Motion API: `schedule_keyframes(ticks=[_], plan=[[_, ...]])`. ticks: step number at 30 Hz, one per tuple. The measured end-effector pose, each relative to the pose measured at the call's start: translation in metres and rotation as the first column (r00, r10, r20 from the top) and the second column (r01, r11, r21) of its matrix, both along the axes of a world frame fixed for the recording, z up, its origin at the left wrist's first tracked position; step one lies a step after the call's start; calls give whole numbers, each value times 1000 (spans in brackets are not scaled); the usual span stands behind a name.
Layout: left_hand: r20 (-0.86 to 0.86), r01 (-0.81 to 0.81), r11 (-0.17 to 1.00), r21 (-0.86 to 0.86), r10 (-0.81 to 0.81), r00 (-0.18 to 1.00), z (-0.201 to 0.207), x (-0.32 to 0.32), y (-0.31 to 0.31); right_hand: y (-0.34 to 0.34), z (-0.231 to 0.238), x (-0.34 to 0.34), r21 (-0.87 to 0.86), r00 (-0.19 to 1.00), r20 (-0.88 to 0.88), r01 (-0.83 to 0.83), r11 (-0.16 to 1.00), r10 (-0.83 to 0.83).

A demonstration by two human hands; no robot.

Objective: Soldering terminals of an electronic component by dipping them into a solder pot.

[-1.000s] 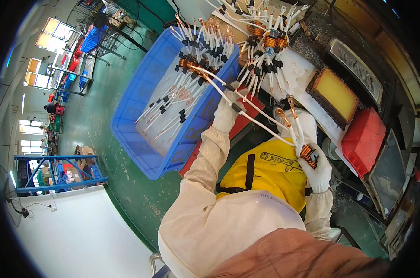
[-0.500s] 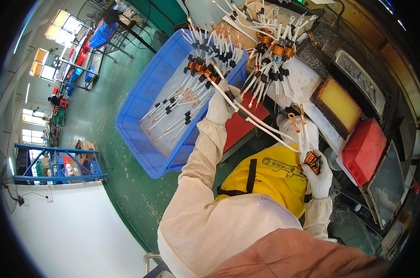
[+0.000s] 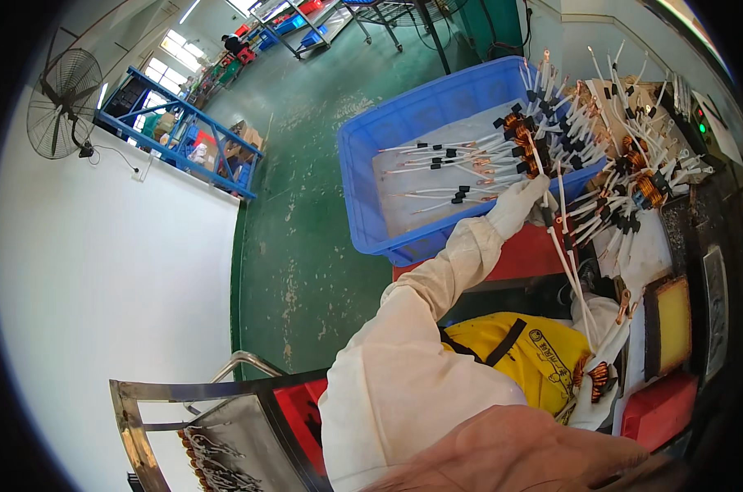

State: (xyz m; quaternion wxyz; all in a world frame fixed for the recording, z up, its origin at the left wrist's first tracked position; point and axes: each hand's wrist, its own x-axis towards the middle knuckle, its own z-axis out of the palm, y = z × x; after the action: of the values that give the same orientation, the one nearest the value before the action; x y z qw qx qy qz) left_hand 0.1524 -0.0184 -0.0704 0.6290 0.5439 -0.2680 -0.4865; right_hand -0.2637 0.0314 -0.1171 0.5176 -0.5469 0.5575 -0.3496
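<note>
In a white glove, my right hand [image 3: 586, 406] is closed around a copper-wound coil [image 3: 599, 380] low at the right, by the yellow apron [image 3: 523, 353]. Long white leads [image 3: 576, 283] with black sleeves and copper lugs run up from it. My left hand [image 3: 517, 205], also gloved, reaches over the near side of the blue bin [image 3: 367, 193], its fingers pinched on white leads. Just beyond those fingertips lie several copper coils [image 3: 522, 139] with white leads, inside the bin; the exact contact there is partly hidden.
More coils with leads [image 3: 649, 190] are heaped on the bench at the right. Below them are a yellow block in a dark frame [image 3: 673, 326] and a red tray [image 3: 660, 410]. A metal rack with coils [image 3: 216, 455] stands at lower left, a wall fan [image 3: 62, 104] at upper left.
My view has swung left, bringing the fan and metal rack into sight. Both hands keep their closed grips, the left by the bin's coils, the right on its coil.
</note>
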Motion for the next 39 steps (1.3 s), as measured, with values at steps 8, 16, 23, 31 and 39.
schedule_keyframes(ticks=[8, 16, 23, 31, 39], plan=[[-133, 105, 994, -33, -108, 985, -23, -19, -12, 4, 13, 6, -77, 999, -44, 15, 997, -19], [-293, 189, 978, -87, -207, 933, -27, -31, 0, 3, 23, 17, -42, 987, -119, 101, 994, -105], [-316, 401, 912, 89, -356, 879, -3, -54, 5, 6, 29, 14, -58, 971, -185, 145, 988, -153], [-261, 293, 953, 77, -265, 928, -1, -80, -15, 7, 35, 22, -166, 923, -359, 83, 983, -139], [-343, 143, 986, -83, -163, 925, 14, -92, -5, 12, 36, 25, -216, 903, -401, 72, 974, -156]])
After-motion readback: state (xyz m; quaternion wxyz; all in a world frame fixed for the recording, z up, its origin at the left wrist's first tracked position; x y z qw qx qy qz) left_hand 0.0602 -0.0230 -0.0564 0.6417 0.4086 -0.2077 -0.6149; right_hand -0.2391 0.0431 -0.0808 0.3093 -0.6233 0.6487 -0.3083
